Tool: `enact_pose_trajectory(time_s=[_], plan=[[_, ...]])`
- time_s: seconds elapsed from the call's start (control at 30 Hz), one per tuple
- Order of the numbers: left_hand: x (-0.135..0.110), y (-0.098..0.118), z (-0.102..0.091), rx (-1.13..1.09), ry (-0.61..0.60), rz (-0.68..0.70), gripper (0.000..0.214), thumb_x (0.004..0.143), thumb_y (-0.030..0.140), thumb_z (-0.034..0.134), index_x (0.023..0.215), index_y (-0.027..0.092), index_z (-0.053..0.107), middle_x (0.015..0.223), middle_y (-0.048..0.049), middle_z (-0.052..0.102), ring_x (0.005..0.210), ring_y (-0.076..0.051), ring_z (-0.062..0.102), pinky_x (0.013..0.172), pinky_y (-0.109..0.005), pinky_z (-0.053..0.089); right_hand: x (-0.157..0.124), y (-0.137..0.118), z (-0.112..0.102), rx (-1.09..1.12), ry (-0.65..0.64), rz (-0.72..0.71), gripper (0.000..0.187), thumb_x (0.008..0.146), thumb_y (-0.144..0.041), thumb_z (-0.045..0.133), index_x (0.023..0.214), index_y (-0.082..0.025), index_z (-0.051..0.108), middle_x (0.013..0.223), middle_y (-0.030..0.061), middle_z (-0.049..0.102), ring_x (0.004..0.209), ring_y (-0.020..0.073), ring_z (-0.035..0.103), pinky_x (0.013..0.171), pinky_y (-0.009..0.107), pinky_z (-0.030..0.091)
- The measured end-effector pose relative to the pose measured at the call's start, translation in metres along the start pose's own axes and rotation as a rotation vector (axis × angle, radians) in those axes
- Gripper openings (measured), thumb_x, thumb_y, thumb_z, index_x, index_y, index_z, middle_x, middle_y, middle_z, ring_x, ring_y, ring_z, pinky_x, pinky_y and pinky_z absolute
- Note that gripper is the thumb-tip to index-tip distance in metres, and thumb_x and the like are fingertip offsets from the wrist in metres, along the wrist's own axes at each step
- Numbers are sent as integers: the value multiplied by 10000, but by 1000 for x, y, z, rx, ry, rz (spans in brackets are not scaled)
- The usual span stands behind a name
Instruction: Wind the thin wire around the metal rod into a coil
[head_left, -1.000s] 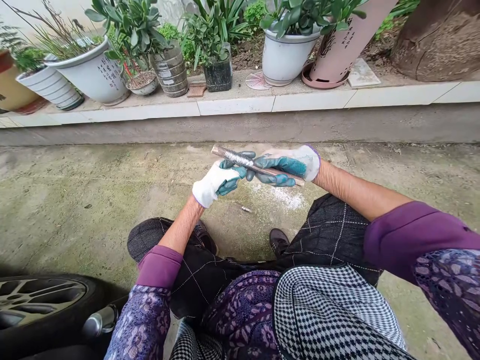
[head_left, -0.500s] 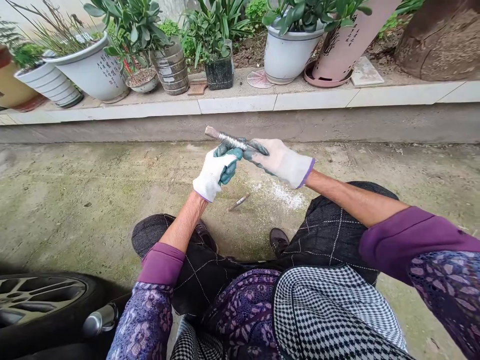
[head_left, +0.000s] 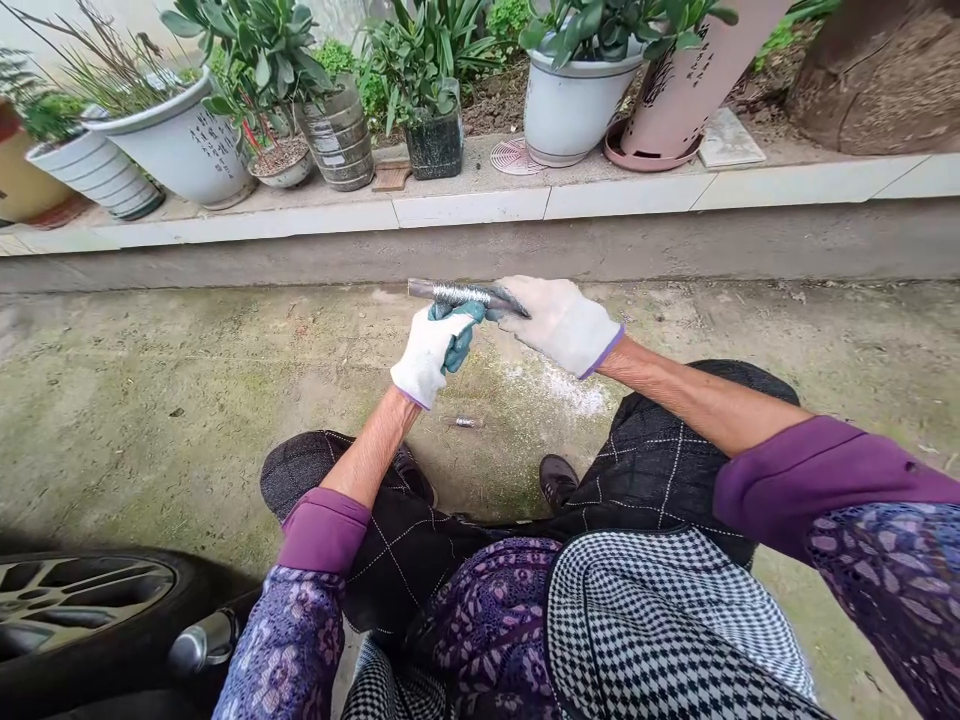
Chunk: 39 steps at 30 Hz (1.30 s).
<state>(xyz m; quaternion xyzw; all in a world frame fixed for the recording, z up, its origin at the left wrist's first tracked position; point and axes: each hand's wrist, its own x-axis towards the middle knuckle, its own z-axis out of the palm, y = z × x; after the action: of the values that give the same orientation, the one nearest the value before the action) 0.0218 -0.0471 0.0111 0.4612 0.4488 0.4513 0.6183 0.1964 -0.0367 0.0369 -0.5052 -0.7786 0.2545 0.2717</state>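
Item: thin rod (head_left: 459, 294), held level above the concrete ground (head_left: 150, 400), in front of the seated person's knees. Left hand (head_left: 435, 350), in a white glove with a teal palm: fingers curled shut around the rod from below, near its middle. Right hand (head_left: 559, 322), same glove, back toward the camera: closed over the rod's right end, though the exact finger hold is hidden. Condition of the rod: brown, bare tip at the left; a silvery ribbed stretch beside the left hand; a darker part running under the right glove. Judged part done, since the silvery stretch covers only some of the visible length and the rest is out of sight. On the ground below: a short small piece (head_left: 465, 422) lying loose, and a patch of white powder (head_left: 566, 388) just right of it. Surroundings: a tiled ledge (head_left: 472, 208) with potted plants (head_left: 187, 140), well beyond the hands; a car wheel (head_left: 75, 600) at lower left.
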Motion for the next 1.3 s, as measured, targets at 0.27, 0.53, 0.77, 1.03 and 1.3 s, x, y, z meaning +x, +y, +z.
enact_pose_trajectory(time_s=[0.27,0.53,0.77,1.03,1.3], plan=[[-11,12,-4,126,-126,-5,207,689,313,707,730,168,565,428,96,431,295,-24,294,317,-194,204,-12,11,-14,786,-578,183,369,876,-533,585,924,-166,594,565,-62,407,395,57,273,316,204,253],[-1,-1,1,-2,69,-44,216,719,319,677,733,189,504,434,120,372,304,-22,252,319,-198,182,-1,4,0,-226,-42,-35,278,844,-299,601,1088,-169,630,1052,101,653,842,205,603,695,310,458],[-5,14,0,6,-38,-26,220,719,323,681,769,184,519,457,116,387,317,-21,266,324,-190,203,-10,-5,-2,-91,-72,-8,198,915,-319,513,972,-160,616,821,53,621,665,148,538,563,265,405],[-11,17,-16,82,-102,21,201,691,314,665,783,176,551,459,104,422,327,-32,295,336,-191,233,-17,2,-9,926,-432,155,421,882,-524,626,1035,-132,600,563,-80,444,364,32,285,271,176,245],[-11,4,-18,367,-206,-78,90,674,219,655,708,144,618,517,51,536,400,-40,399,390,-177,292,-20,24,-18,733,-942,176,432,850,-525,657,1018,-127,648,558,-61,500,353,36,356,291,163,272]])
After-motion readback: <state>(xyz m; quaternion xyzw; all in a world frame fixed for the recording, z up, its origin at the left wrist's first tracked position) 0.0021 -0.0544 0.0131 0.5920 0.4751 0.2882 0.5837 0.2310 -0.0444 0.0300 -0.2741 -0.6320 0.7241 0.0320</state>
